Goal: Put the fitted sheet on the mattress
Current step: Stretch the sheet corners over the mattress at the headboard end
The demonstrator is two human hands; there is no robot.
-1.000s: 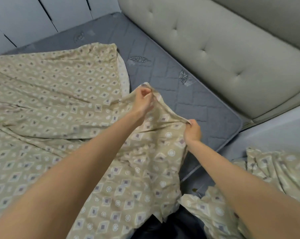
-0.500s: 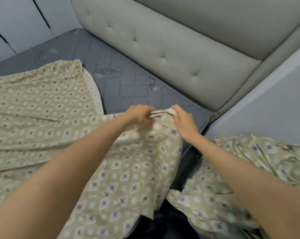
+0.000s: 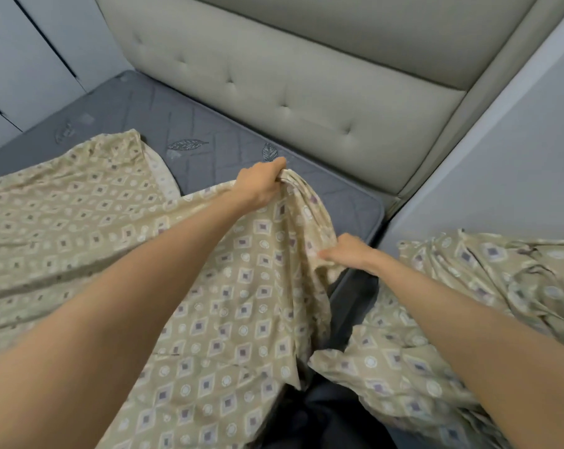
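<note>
Near the mattress (image 3: 339, 202) corner, both hands' fingers clamp the fitted sheet (image 3: 79, 205): left hand (image 3: 261, 186) farther, right hand (image 3: 348, 254) nearer.

The fitted sheet (image 3: 79, 205) is looking like thin, matt woven cloth, creasing softly, with a printed diamond pattern. The mattress (image 3: 206, 124) is showing grey quilted fabric, matt, with stitched leaf motifs. The headboard (image 3: 274, 69) is showing smooth, button-tufted upholstery with a faint sheen. The pale panels (image 3: 31, 59) are looking smooth and matt.
</note>
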